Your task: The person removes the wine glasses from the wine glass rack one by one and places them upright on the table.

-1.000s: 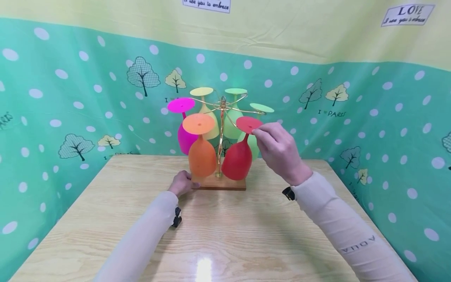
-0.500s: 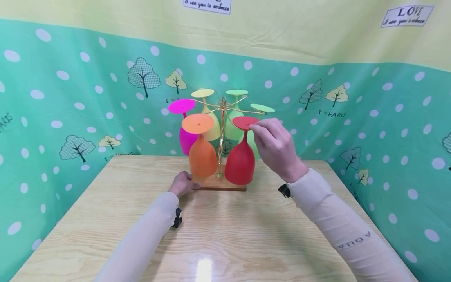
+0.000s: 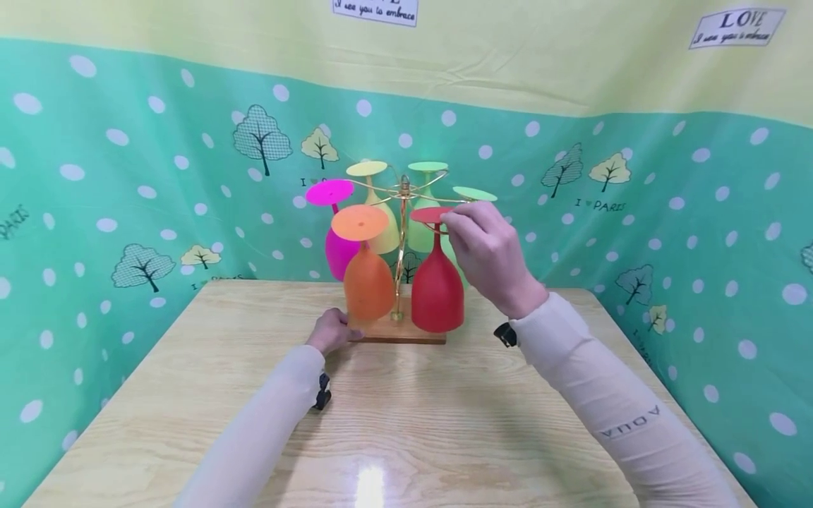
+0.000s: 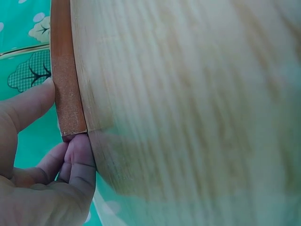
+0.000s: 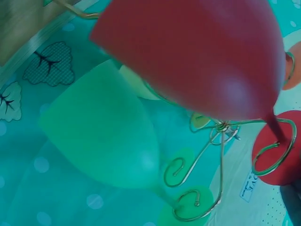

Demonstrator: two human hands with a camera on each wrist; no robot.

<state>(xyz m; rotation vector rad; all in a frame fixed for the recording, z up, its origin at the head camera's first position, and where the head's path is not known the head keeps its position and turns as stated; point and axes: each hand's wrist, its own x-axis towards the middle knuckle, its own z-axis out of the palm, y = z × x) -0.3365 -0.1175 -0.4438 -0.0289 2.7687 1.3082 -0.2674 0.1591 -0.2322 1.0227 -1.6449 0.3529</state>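
Note:
My right hand [image 3: 488,250] pinches the edge of the round foot of a red goblet [image 3: 438,296]. The goblet hangs upside down at the front right of a gold wire glass rack [image 3: 400,247]. In the right wrist view a wire loop [image 5: 265,172] curls around its stem, against the foot. My left hand [image 3: 330,331] grips the left front corner of the rack's wooden base [image 3: 389,330]. The left wrist view has the thumb on the base's edge [image 4: 70,94] and curled fingers at its corner. An orange goblet [image 3: 368,286] hangs left of the red one.
Magenta [image 3: 339,254], yellow [image 3: 383,229] and green [image 3: 421,236] goblets hang upside down around the rack; another green one [image 3: 475,193] is partly behind my right hand. The rack stands on a wood-grain table [image 3: 254,367] before a green and yellow curtain [image 3: 209,141].
The red goblet has swung from tilted to nearly upright, its foot shifting left toward the rack's centre. My right hand has moved left and slightly up with it. My left hand stays at the base.

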